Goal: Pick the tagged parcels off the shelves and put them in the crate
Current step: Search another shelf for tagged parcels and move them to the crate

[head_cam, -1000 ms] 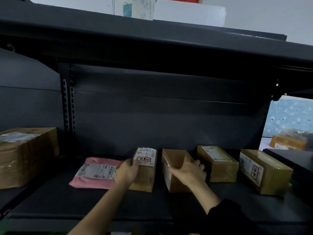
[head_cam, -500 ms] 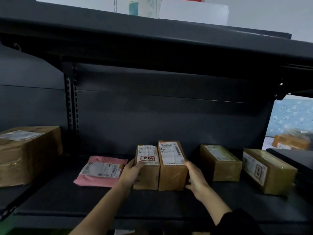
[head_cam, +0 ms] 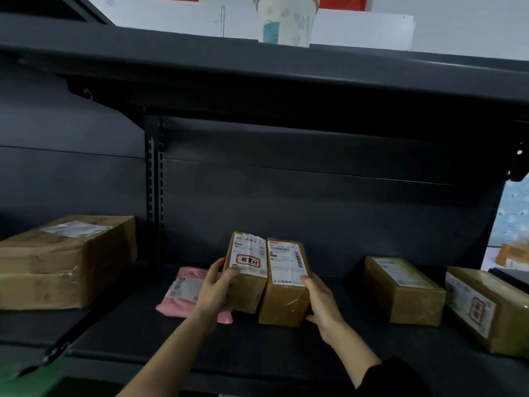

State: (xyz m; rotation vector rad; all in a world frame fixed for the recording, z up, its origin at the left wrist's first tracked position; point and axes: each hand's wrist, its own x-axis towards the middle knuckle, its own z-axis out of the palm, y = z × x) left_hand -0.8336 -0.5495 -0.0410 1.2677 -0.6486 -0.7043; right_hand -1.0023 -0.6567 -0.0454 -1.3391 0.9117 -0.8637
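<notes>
Two small brown parcels stand side by side on the dark shelf (head_cam: pixel 286 348). The left parcel (head_cam: pixel 248 270) carries a white label with a red-framed stamp. My left hand (head_cam: pixel 215 290) grips its left side. The right parcel (head_cam: pixel 284 285) has a white barcode label, and my right hand (head_cam: pixel 322 302) holds its right side. The two parcels press against each other and look slightly raised at the front. No crate is in view.
A pink mailer bag (head_cam: pixel 186 293) lies behind my left hand. A large taped box (head_cam: pixel 65 259) sits on the left shelf section. Two more brown parcels (head_cam: pixel 403 290) (head_cam: pixel 486 308) rest at the right. A paper cup (head_cam: pixel 286 21) stands on the upper shelf.
My right hand turned the right parcel label-up and pushed it against the left one. Both hands now clamp the pair and draw it toward me and up a little.
</notes>
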